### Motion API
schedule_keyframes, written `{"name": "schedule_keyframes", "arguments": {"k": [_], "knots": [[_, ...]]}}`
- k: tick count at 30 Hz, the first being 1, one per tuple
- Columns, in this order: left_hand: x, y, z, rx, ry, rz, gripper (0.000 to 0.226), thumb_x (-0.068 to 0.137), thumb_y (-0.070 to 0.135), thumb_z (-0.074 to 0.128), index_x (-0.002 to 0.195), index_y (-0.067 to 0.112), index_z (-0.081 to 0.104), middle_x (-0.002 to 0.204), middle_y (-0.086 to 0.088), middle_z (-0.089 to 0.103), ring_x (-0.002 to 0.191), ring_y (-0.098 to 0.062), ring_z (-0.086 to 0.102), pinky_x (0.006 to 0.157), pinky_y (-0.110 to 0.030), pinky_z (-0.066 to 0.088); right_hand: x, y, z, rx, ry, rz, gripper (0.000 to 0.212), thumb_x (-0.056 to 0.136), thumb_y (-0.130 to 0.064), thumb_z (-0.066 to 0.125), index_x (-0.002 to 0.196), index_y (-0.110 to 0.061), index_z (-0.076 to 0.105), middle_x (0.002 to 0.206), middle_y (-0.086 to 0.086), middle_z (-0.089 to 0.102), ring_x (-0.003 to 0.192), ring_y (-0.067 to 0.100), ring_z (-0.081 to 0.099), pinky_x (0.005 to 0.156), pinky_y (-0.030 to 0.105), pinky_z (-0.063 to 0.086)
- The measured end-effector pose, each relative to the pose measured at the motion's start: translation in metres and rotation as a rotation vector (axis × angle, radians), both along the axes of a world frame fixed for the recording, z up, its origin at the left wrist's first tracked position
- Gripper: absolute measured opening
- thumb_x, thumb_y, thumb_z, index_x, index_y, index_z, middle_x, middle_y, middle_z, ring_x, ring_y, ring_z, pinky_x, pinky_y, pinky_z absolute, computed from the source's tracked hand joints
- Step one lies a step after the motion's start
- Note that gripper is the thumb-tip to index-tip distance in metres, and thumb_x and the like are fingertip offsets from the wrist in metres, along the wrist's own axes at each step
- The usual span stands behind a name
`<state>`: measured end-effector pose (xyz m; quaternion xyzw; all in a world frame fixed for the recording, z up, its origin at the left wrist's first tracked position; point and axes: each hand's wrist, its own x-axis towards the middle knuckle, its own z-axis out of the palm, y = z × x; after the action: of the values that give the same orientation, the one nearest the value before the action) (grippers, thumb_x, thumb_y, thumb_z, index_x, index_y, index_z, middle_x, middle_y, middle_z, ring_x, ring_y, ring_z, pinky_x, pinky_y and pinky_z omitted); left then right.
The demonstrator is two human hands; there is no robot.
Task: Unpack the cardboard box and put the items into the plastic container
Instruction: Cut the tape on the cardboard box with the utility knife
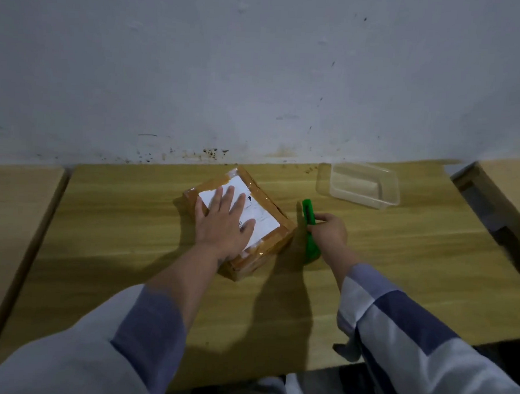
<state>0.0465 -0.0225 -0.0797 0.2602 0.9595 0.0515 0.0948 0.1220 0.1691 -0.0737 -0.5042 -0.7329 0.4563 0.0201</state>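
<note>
Your left hand [224, 225] lies flat, fingers spread, on the taped brown cardboard box [242, 223]; your right hand [330, 232] grips the green plastic cutter [310, 226]. A slipping blade could nick those spread fingers.

Left hand [221, 222] lies flat on the taped cardboard box [268, 239]. Right hand [330, 232] grips a green cutter [308, 213] just right of the box. Plastic container [364, 185] stands beyond it.
</note>
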Motion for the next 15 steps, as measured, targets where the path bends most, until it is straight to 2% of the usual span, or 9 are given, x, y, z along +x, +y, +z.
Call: {"name": "schedule_keyframes", "arguments": {"k": [3,8,11,13,15], "knots": [[-0.002,0.0,-0.008,0.016,0.078,0.012,0.064,0.093,0.061,0.012,0.151,0.035,0.005,0.161,0.006,-0.005,0.147,-0.017,-0.011,0.115,-0.052,-0.006,-0.027,0.019,-0.003,0.042,-0.023,0.11,0.038,0.086,-0.01,0.06,0.123,-0.018,0.06,0.114,0.016,0.066,0.098,0.032,0.063,0.082,0.041,0.055],[-0.005,0.002,-0.012,0.008,0.095,0.033,0.063,0.092,0.064,0.014,0.15,0.04,0.004,0.16,0.011,-0.005,0.147,-0.012,-0.012,0.115,-0.051,-0.009,-0.059,0.04,-0.013,0.105,-0.078,0.316,0.042,0.091,-0.014,0.058,0.133,-0.014,0.052,0.124,0.015,0.062,0.106,0.033,0.061,0.083,0.04,0.052],[-0.004,0.002,-0.012,0.01,0.092,0.048,0.068,0.086,0.067,0.004,0.149,0.041,0.004,0.16,0.012,-0.005,0.147,-0.011,-0.012,0.115,-0.052,-0.008,-0.062,0.041,-0.015,0.258,-0.111,0.456,0.044,0.091,-0.014,0.056,0.134,-0.013,0.049,0.126,0.016,0.058,0.104,0.033,0.061,0.084,0.041,0.054],[-0.003,0.002,-0.011,0.019,0.092,0.047,0.073,0.083,0.068,-0.001,0.15,0.04,0.005,0.16,0.011,-0.004,0.147,-0.012,-0.011,0.115,-0.052,-0.008,-0.071,0.035,-0.012,0.359,-0.019,0.557,0.039,0.093,-0.013,0.05,0.132,-0.015,0.048,0.123,0.015,0.055,0.089,0.029,0.062,0.073,0.038,0.053],[-0.002,0.003,-0.008,0.023,0.096,0.045,0.074,0.082,0.068,-0.002,0.15,0.039,0.007,0.16,0.011,-0.002,0.147,-0.012,-0.01,0.115,-0.052,-0.008,-0.087,0.021,-0.003,0.364,0.134,0.716,0.032,0.095,-0.013,0.045,0.126,-0.016,0.055,0.109,0.014,0.062,0.07,0.022,0.059,0.063,0.028,0.046]]}}
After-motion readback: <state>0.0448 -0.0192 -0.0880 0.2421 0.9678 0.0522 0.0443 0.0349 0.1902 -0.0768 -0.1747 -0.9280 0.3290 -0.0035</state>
